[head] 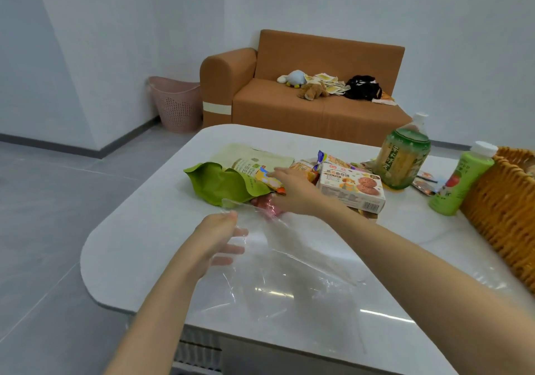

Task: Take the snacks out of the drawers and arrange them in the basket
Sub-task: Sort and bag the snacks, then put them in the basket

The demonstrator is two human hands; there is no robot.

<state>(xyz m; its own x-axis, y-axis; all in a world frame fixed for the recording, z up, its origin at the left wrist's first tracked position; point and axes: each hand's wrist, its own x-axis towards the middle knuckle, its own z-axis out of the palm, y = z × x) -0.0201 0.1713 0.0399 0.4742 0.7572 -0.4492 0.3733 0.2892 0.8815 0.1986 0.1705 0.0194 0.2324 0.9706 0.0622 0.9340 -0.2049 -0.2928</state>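
Note:
Snacks lie in a pile on the white table [144, 238]: a green pouch [220, 183], a pale green packet [254, 157], a cookie box [351, 186] and small wrapped packs. My right hand [292, 189] reaches into the pile, its thumb and fingers round a pink wrapped snack [265, 202]. My left hand [220, 235] pinches the edge of a clear plastic bag [289, 276] that spreads over the table in front of me. The wicker basket [503, 215] stands at the right edge.
A large green tea bottle [405, 157] and a green juice bottle [460, 180] stand between the pile and the basket. Beyond the table are an orange sofa [304, 99] with toys and a pink laundry basket [176, 102].

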